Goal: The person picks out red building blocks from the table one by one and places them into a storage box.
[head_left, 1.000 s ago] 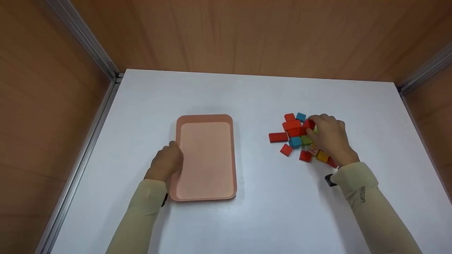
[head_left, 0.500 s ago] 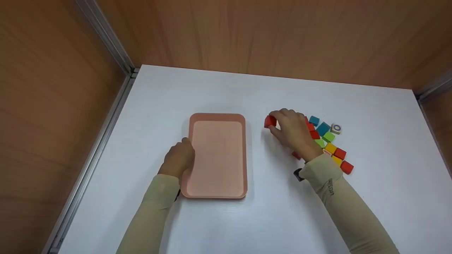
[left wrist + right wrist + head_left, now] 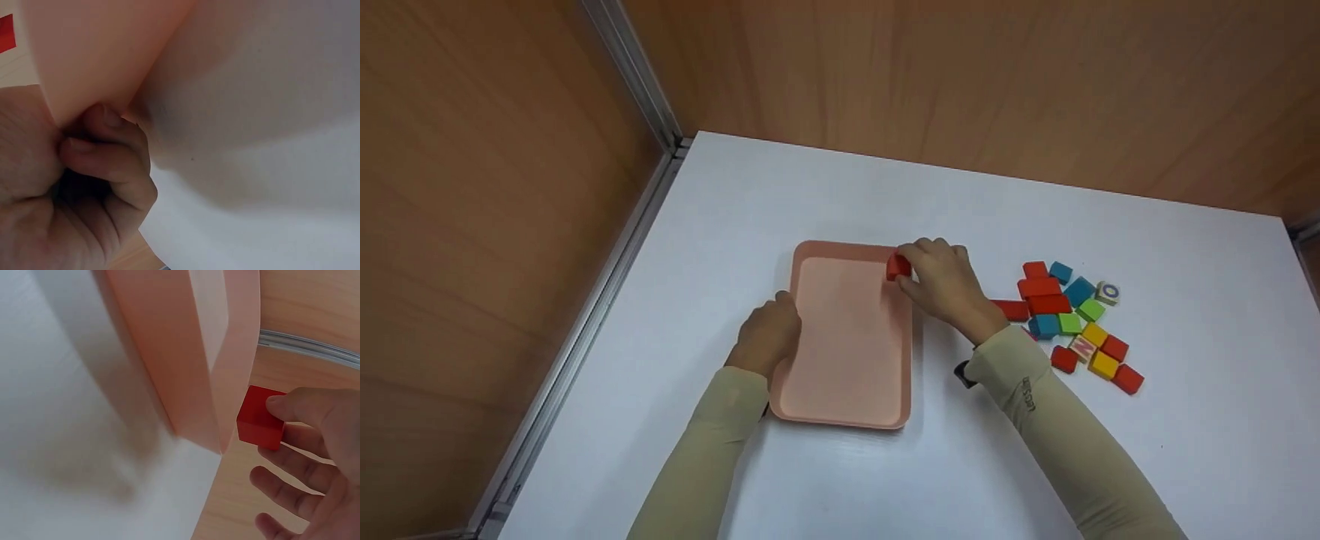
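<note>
A pink rectangular tray (image 3: 855, 345) lies on the white table in the head view. My left hand (image 3: 769, 330) grips its left rim; in the left wrist view the fingers (image 3: 107, 163) curl against the tray's wall (image 3: 101, 56). My right hand (image 3: 949, 281) pinches a red block (image 3: 898, 267) between thumb and fingers, over the tray's far right corner. In the right wrist view the red block (image 3: 261, 416) shows beside the tray's pink wall (image 3: 163, 343), with the lower fingers spread loosely below it.
To the right lies a group of red, blue, green and yellow blocks (image 3: 1044, 304), with lettered ones such as a block marked O (image 3: 1108, 292). Wooden panels (image 3: 960, 90) stand behind and left of the white table (image 3: 825, 187).
My right hand has picked the red block from the group and carried it left to the tray. The left hand keeps its grip on the rim. The head view has turned left.
</note>
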`<control>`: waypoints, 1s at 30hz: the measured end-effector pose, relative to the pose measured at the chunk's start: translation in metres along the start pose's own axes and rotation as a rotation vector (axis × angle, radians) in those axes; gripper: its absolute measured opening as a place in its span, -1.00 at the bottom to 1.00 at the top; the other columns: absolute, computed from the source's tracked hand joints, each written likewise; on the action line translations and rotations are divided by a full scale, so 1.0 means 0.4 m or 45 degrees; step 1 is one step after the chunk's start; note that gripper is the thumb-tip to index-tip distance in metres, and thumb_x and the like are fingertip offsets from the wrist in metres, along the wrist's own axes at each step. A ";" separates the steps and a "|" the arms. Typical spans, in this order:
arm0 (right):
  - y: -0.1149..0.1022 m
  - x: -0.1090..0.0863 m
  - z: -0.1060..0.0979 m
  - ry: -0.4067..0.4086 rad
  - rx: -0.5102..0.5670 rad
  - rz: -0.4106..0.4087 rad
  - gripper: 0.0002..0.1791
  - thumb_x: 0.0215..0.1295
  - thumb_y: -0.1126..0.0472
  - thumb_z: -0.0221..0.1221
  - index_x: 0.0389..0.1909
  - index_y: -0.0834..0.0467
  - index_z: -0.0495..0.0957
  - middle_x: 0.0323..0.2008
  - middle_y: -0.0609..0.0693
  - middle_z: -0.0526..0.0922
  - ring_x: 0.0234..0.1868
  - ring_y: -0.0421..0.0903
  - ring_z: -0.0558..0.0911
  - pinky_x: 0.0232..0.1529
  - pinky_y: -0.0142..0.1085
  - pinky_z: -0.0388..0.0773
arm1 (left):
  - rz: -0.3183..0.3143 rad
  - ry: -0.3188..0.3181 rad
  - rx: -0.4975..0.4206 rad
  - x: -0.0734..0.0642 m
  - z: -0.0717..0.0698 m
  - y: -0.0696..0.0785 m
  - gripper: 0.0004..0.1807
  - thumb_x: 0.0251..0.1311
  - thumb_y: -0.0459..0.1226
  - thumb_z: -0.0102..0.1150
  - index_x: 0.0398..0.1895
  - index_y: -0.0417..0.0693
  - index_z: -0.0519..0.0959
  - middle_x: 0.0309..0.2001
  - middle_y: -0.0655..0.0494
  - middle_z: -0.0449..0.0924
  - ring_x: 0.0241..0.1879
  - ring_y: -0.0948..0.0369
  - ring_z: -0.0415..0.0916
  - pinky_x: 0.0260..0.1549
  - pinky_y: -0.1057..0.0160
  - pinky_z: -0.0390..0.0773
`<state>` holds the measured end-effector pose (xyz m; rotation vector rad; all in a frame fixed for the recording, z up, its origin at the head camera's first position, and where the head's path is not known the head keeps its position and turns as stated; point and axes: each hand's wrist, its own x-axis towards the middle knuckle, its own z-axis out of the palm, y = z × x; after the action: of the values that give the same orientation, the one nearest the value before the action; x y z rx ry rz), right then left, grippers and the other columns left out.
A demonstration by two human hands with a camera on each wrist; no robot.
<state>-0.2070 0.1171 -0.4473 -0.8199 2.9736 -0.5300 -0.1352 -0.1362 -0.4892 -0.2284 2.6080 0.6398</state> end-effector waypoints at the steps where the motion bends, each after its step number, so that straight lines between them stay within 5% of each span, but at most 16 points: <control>1: 0.000 0.002 0.008 -0.007 0.004 -0.002 -0.49 0.25 0.10 0.38 0.19 0.13 0.56 -0.02 0.09 0.64 -0.02 0.07 0.52 0.07 0.07 0.36 | 0.004 0.003 0.002 0.000 0.002 0.001 -0.78 0.54 -0.37 -0.20 0.05 -0.37 0.35 -0.34 -0.16 0.53 -0.38 0.03 0.57 -0.36 0.08 0.59; 15: 0.001 0.022 0.103 -0.047 -0.129 -0.061 -0.64 0.27 0.09 0.37 0.05 0.11 0.64 -0.04 0.06 0.65 -0.12 0.11 0.47 -0.13 0.00 0.31 | 0.007 0.016 0.010 0.004 0.009 -0.004 -0.78 0.56 -0.36 -0.27 0.04 -0.34 0.35 -0.26 -0.19 0.55 -0.28 -0.03 0.61 -0.29 0.04 0.59; 30: 0.010 -0.004 0.066 -0.017 -0.035 -0.002 -0.56 0.28 0.10 0.35 0.16 0.09 0.57 -0.06 0.03 0.70 -0.14 0.05 0.44 -0.08 -0.02 0.26 | 0.000 0.004 -0.046 0.009 0.010 -0.007 -0.76 0.55 -0.34 -0.25 0.04 -0.35 0.35 -0.33 -0.16 0.53 -0.38 0.03 0.57 -0.35 0.06 0.57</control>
<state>-0.2049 0.1125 -0.4737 -0.8247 2.9747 -0.4834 -0.1360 -0.1367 -0.4951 -0.2405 2.6013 0.6873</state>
